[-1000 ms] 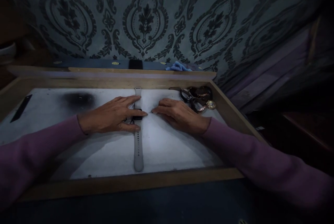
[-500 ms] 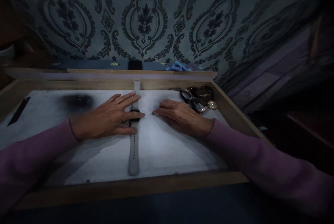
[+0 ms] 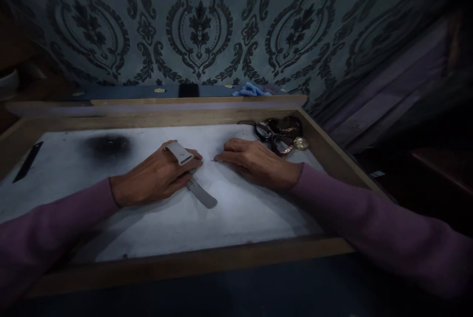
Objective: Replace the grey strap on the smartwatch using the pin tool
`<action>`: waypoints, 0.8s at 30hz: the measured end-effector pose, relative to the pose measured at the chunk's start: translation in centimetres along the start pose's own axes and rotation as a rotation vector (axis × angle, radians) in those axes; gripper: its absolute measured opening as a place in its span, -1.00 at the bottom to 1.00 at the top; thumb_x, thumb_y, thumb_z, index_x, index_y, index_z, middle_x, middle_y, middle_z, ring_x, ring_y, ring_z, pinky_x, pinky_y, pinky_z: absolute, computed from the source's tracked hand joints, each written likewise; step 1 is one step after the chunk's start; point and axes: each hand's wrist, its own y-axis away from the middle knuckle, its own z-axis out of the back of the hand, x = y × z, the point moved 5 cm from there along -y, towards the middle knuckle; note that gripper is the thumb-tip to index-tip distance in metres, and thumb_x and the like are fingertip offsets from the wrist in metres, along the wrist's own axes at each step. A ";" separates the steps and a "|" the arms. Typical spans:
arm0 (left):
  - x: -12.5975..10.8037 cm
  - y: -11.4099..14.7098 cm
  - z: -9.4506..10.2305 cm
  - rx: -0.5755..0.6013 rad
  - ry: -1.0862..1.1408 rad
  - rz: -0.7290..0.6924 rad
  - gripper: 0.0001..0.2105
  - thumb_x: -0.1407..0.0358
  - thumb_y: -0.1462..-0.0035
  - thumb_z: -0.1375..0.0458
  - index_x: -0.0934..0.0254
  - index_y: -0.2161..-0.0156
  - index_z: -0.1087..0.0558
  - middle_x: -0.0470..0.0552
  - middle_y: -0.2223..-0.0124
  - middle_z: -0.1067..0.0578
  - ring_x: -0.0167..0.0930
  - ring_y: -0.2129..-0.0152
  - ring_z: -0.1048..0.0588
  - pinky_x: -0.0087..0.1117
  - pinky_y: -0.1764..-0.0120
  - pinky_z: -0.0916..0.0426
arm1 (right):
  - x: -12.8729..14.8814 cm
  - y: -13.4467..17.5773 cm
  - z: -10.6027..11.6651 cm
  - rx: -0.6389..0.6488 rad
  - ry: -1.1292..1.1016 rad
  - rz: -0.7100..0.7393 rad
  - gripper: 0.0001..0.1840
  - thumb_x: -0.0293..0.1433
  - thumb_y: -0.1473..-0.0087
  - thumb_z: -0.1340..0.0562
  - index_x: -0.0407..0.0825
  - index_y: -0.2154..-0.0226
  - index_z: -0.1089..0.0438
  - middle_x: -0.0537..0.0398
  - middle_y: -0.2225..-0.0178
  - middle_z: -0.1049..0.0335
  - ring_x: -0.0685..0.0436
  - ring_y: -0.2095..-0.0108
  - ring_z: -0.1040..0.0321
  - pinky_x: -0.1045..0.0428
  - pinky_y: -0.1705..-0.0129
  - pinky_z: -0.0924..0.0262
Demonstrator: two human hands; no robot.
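A smartwatch with a pale grey strap is in my left hand. The fingers are closed round its middle, so the watch case is hidden. One strap end with a buckle loop lies over the back of the fingers, and the holed end points down to the right. To the right, my right hand rests low over the white surface with thumb and forefinger pinched. A tiny thin dark tip shows at the fingertips, too small to name.
A shallow wooden-framed tray with a white bottom surrounds both hands. Several watches lie heaped in its far right corner. A dark flat strip lies at the left. Behind the tray are a blue cloth and a black block.
My left hand, which lay with fingers spread over the flat watch, has closed on it and turned it, its strap now bent and slanted. My right hand keeps its pinch.
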 end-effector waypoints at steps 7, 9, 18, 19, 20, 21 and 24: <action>-0.1 -0.2 -0.6 0.012 0.024 0.020 -0.66 0.34 -0.39 0.11 0.30 -0.19 -0.27 0.22 -0.10 -0.43 -0.18 -0.03 -0.43 -0.04 -0.07 -0.31 | 0.1 -0.2 0.3 0.065 -0.005 -0.037 -0.72 -0.56 -0.25 -0.08 -0.12 0.11 -0.47 -0.08 0.27 -0.39 -0.14 0.25 -0.27 0.02 0.32 -0.02; -0.1 -0.2 -0.6 0.010 0.026 0.023 -0.66 0.34 -0.39 0.11 0.28 -0.20 -0.27 0.20 -0.09 -0.43 -0.18 -0.02 -0.43 -0.04 -0.06 -0.31 | 0.1 -0.2 0.4 0.076 -0.003 -0.042 -0.73 -0.55 -0.25 -0.08 -0.12 0.11 -0.46 -0.08 0.28 -0.39 -0.14 0.25 -0.26 0.01 0.33 0.01; -0.3 -1.0 -0.6 0.053 -0.018 0.023 -0.67 0.28 -0.43 0.19 0.30 -0.01 -0.40 0.15 0.05 -0.48 -0.24 0.11 -0.47 -0.09 -0.02 -0.29 | -0.1 -0.2 0.3 0.068 0.029 -0.027 -0.72 -0.55 -0.25 -0.09 -0.09 0.09 -0.46 -0.05 0.28 -0.38 -0.14 0.24 -0.25 0.02 0.34 0.02; -0.2 -1.0 -0.6 0.055 -0.017 0.018 -0.67 0.27 -0.43 0.19 0.29 0.00 -0.40 0.14 0.06 -0.48 -0.25 0.11 -0.47 -0.10 -0.01 -0.29 | -0.1 -0.2 0.3 0.067 0.034 -0.022 -0.72 -0.54 -0.25 -0.09 -0.09 0.09 -0.46 -0.05 0.28 -0.37 -0.14 0.24 -0.25 0.02 0.34 0.02; -0.2 -1.1 -0.6 0.056 -0.015 0.015 -0.67 0.26 -0.43 0.18 0.29 0.00 -0.40 0.13 0.07 -0.48 -0.26 0.12 -0.47 -0.12 0.00 -0.29 | -0.1 -0.2 0.2 0.062 0.039 -0.018 -0.71 -0.54 -0.25 -0.08 -0.08 0.08 -0.46 -0.05 0.29 -0.37 -0.14 0.24 -0.25 0.02 0.34 0.02; -0.2 -1.1 -0.6 0.059 -0.014 0.014 -0.67 0.25 -0.43 0.18 0.28 0.00 -0.40 0.12 0.08 -0.48 -0.27 0.13 -0.47 -0.14 0.02 -0.30 | -0.1 -0.2 0.2 0.057 0.042 -0.013 -0.71 -0.54 -0.25 -0.09 -0.08 0.08 -0.46 -0.05 0.29 -0.37 -0.13 0.25 -0.25 0.02 0.34 0.02; 0.0 -1.2 -0.4 0.070 -0.015 0.030 -0.63 0.24 -0.44 0.22 0.30 -0.01 -0.41 0.12 0.08 -0.49 -0.31 0.18 -0.49 -0.20 0.07 -0.34 | -0.2 -0.2 0.2 0.045 0.037 0.004 -0.70 -0.55 -0.23 -0.10 -0.08 0.07 -0.47 -0.05 0.28 -0.37 -0.13 0.26 -0.25 0.02 0.33 0.00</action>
